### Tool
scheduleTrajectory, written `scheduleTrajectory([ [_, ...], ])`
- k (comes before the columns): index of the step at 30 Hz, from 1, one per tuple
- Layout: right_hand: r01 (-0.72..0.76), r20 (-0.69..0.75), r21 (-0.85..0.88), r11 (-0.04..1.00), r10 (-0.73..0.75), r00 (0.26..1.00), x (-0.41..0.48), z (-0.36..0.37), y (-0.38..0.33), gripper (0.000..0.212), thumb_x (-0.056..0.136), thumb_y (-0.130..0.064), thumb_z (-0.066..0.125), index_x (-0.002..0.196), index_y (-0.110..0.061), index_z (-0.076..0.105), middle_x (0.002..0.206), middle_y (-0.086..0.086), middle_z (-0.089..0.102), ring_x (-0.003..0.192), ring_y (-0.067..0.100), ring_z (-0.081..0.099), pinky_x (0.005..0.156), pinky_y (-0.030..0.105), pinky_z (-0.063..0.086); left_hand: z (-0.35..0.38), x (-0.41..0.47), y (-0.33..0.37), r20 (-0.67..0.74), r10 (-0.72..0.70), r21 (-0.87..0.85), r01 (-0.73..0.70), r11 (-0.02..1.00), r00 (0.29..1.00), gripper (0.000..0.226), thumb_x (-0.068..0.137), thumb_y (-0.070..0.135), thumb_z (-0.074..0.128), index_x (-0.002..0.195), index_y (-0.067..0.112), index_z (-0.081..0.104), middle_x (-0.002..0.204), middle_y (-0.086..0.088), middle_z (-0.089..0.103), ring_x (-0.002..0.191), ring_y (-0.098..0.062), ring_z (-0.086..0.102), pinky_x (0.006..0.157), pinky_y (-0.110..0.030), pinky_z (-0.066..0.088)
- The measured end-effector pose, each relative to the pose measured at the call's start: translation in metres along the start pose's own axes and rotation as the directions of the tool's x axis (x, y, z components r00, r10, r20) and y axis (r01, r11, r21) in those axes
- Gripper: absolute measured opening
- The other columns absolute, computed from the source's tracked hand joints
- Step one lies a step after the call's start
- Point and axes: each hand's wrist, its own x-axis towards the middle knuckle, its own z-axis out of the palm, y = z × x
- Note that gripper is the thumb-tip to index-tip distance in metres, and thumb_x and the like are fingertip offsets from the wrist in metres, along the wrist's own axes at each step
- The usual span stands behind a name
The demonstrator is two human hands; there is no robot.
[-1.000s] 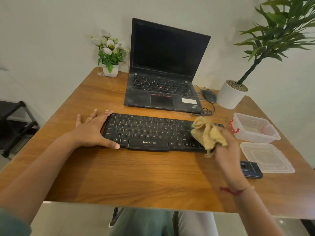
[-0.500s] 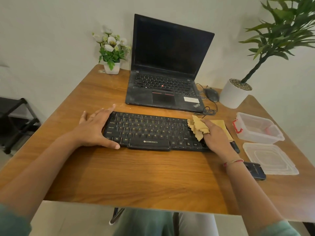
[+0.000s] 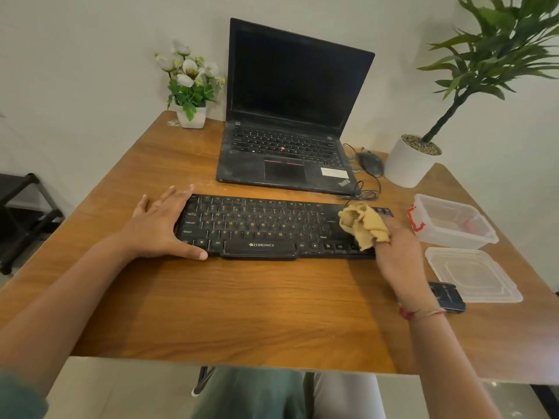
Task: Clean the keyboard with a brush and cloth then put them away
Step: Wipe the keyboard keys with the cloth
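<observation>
A black keyboard (image 3: 260, 226) with yellow lettering lies across the middle of the wooden desk (image 3: 248, 313). My left hand (image 3: 160, 226) rests flat against its left end, fingers spread and thumb along the front edge. My right hand (image 3: 396, 252) grips a bunched tan cloth (image 3: 364, 225) and holds it on the keyboard's right end. No brush is in view.
An open black laptop (image 3: 287, 116) stands behind the keyboard, with a mouse (image 3: 370, 163) and cable to its right. A clear plastic box (image 3: 450, 220) and its lid (image 3: 472, 275) lie at the right, a dark phone (image 3: 447, 297) near my right wrist. Two potted plants (image 3: 190, 86) (image 3: 414, 158) stand at the back.
My right hand brought the cloth down onto the keyboard's right end, spread it half a second ago, and now holds it bunched there. My left hand stayed at the left end.
</observation>
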Motion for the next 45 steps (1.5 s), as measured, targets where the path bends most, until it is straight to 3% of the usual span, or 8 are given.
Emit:
scheduleTrajectory([
  [5, 0.018, 0.141, -0.274, 0.961, 0.022, 0.99, -0.026, 0.037, -0.011, 0.055, 0.092, -0.006, 0.047, 0.145, -0.012, 0.032, 0.151, 0.009, 0.034, 0.141, 0.024, 0.027, 0.116, 0.035, 0.022, -0.001, 0.0, 0.004, 0.005, -0.021, -0.019, 0.021, 1.0, 1.0, 0.153, 0.022, 0.101, 0.039, 0.149, 0.028, -0.002, 0.158, -0.002, 0.006, 0.143, -0.01, -0.008, 0.115, -0.045, -0.011],
  [10, 0.037, 0.074, -0.112, 0.993, -0.029, 0.997, -0.043, 0.052, -0.029, 0.048, 0.092, -0.008, 0.048, 0.139, -0.014, 0.043, 0.14, 0.008, 0.049, 0.132, 0.023, 0.041, 0.11, 0.033, 0.033, -0.001, 0.002, 0.002, -0.005, -0.037, -0.036, 0.037, 0.999, 0.999, 0.151, 0.021, 0.1, 0.043, 0.149, 0.03, 0.004, 0.157, -0.003, 0.013, 0.144, -0.012, 0.0, 0.115, -0.046, -0.009],
  [14, -0.092, 0.173, 0.213, 0.973, 0.055, 0.983, -0.05, 0.039, -0.037, 0.024, 0.093, -0.002, 0.042, 0.098, -0.016, 0.061, 0.085, -0.003, 0.064, 0.075, 0.014, 0.057, 0.059, 0.018, 0.045, 0.0, 0.002, 0.0, -0.002, -0.027, -0.03, 0.027, 0.999, 1.0, 0.15, 0.022, 0.1, 0.042, 0.149, 0.03, 0.003, 0.157, -0.003, 0.011, 0.144, -0.012, -0.002, 0.115, -0.045, -0.009],
  [18, -0.326, 0.059, 0.737, 0.592, 0.424, 0.904, -0.037, -0.001, -0.026, 0.033, 0.095, 0.001, 0.036, 0.081, -0.018, 0.059, 0.079, 0.003, 0.061, 0.071, 0.014, 0.055, 0.065, 0.029, 0.045, -0.001, 0.0, 0.003, -0.001, -0.023, -0.04, 0.023, 0.999, 1.0, 0.151, 0.022, 0.1, 0.04, 0.149, 0.029, 0.003, 0.157, -0.004, 0.01, 0.144, -0.013, -0.002, 0.115, -0.044, -0.01],
  [22, -0.329, -0.179, 0.585, 0.741, 0.513, 0.839, -0.028, -0.004, -0.011, 0.029, 0.093, -0.001, 0.039, 0.077, -0.021, 0.051, 0.072, 0.0, 0.052, 0.071, 0.022, 0.051, 0.059, 0.032, 0.041, -0.001, 0.0, 0.002, -0.004, -0.015, -0.039, 0.015, 0.999, 1.0, 0.149, 0.023, 0.1, 0.041, 0.149, 0.03, 0.002, 0.157, -0.002, 0.012, 0.144, -0.012, 0.001, 0.115, -0.044, -0.01],
  [29, -0.168, 0.079, -0.117, 0.979, 0.178, 0.981, -0.049, 0.051, -0.045, 0.054, 0.095, -0.011, 0.041, 0.148, -0.017, 0.028, 0.155, 0.015, 0.021, 0.144, 0.031, 0.015, 0.117, 0.04, 0.012, 0.0, 0.001, 0.001, -0.008, -0.014, -0.038, 0.013, 0.999, 1.0, 0.15, 0.022, 0.1, 0.041, 0.149, 0.031, 0.003, 0.157, -0.002, 0.013, 0.144, -0.012, 0.004, 0.114, -0.043, -0.011],
  [39, 0.093, 0.32, 0.185, 0.978, -0.149, 0.936, -0.079, 0.077, -0.105, 0.049, 0.097, -0.01, 0.041, 0.144, -0.023, 0.036, 0.148, -0.005, 0.031, 0.139, 0.013, 0.023, 0.112, 0.024, 0.015, 0.001, 0.002, -0.001, -0.013, -0.018, -0.036, 0.017, 0.999, 1.0, 0.149, 0.023, 0.1, 0.042, 0.149, 0.031, 0.002, 0.157, -0.001, 0.014, 0.144, -0.016, 0.011, 0.114, -0.043, -0.011],
  [45, -0.379, 0.283, 0.891, 0.25, 0.348, 0.894, -0.043, 0.004, -0.068, 0.019, 0.097, -0.012, 0.043, 0.109, -0.013, 0.058, 0.098, 0.004, 0.066, 0.091, 0.021, 0.063, 0.085, 0.039, 0.05, 0.001, 0.002, -0.002, 0.007, -0.009, -0.04, 0.01, 0.999, 1.0, 0.147, 0.03, 0.097, 0.046, 0.148, 0.03, -0.01, 0.157, -0.001, 0.011, 0.143, -0.017, 0.011, 0.115, -0.044, -0.011],
])
